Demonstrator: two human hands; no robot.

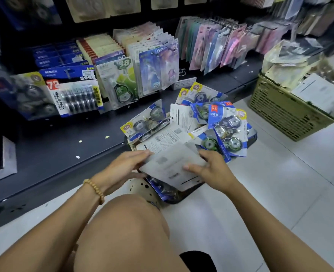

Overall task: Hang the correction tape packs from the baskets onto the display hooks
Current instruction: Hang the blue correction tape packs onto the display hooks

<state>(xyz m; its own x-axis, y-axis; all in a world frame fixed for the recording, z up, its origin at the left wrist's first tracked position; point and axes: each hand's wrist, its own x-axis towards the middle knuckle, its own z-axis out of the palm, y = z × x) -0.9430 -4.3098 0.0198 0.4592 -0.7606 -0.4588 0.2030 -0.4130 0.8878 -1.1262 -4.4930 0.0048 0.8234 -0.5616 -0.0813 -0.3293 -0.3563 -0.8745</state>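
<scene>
Head view, taken looking down from a crouch on a pale tiled floor (pixel 270 193).

A white-backed correction tape pack (pixel 174 165) is held face down between both hands, just above a dark plastic basket (pixel 181 199) standing on the floor in front of the knee. The pack is blurred; its printed back cannot be read.

Left hand (pixel 123 165): fingers are laid along the pack's left edge, with the thumb below it, so the edge is pinched. A beaded bracelet (pixel 95 190) is worn on that wrist.

Right hand (pixel 211 169): the thumb is pressed on the pack's upper face and the fingers are curled at its right edge, so the pack is gripped from that side too.

The basket is heaped with loose blue-and-white blister packs of correction tape (pixel 227 130), some face up and some showing white backs, overlapping at mixed angles. The basket touches the edge of a dark low shelf base (pixel 64 150).

Behind the base, rows of carded stationery packs (pixel 123 81) are hung on display hooks; the hooks themselves are mostly hidden by the cards.

An olive-green slotted plastic basket (pixel 283 112) is seen on the floor at right, well apart from the dark one, filled with clear-wrapped bundles (pixel 287 61).
</scene>
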